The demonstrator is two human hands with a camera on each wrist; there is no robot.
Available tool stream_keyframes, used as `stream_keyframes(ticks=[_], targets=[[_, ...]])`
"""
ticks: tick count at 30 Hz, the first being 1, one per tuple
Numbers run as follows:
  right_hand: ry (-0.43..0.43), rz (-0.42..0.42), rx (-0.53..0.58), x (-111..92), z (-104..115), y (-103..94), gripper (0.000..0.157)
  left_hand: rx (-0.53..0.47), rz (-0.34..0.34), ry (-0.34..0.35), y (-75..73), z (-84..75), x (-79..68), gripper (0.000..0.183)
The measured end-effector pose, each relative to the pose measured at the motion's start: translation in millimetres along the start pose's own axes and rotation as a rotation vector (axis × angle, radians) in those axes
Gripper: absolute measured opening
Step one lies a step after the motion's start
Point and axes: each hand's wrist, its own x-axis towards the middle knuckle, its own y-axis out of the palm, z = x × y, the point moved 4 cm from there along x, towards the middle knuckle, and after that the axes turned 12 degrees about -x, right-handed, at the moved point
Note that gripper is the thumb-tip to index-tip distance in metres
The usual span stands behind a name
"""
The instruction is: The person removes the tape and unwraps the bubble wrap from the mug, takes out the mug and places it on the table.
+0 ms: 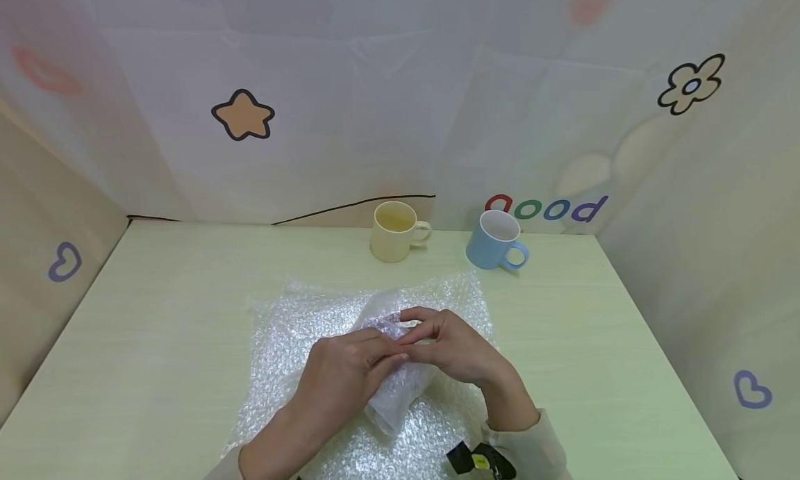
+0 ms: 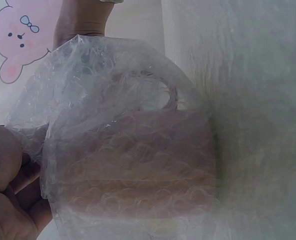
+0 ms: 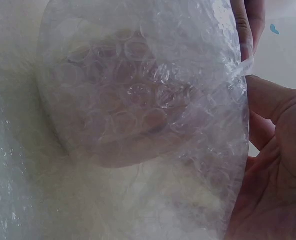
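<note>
A pinkish mug (image 2: pixel 137 165) is wrapped in bubble wrap (image 2: pixel 107 55), its handle showing through the plastic in the left wrist view. Under it lies a wide bubble wrap sheet (image 1: pixel 284 341) on the table. My left hand (image 1: pixel 346 369) pinches the gathered wrap over the mug from the left. From the other side my right hand (image 1: pixel 459 344) holds the same gathered plastic, its thumb and fingertips meeting those of the left. In the head view both hands cover much of the bundle. The right wrist view shows the mug blurred behind the bubbles.
A yellow mug (image 1: pixel 389 240) stands upright at the table's back edge, handle to the right. Right of it is a blue mug (image 1: pixel 486 245), also upright. Printed curtains (image 1: pixel 350 119) enclose the back and sides. A black device (image 1: pixel 481 459) sits by the right sleeve.
</note>
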Motion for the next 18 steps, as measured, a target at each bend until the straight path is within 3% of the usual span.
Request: stream_keyframes(ticks=[6,13,18], targets=[[-0.005,0.008,0.007,0,-1,-0.2,0.016,-0.073,0.006,-0.058,-2.2,1.8,2.2,0.006],[-0.016,0.015,0.019,0,0,0.5,0.016,-0.121,0.071,-0.109,-7.7,2.1,5.4,0.008],[-0.04,0.014,0.031,1,3,1.2,0.014,-0.172,0.082,-0.166,-15.7,2.5,8.7,0.012]])
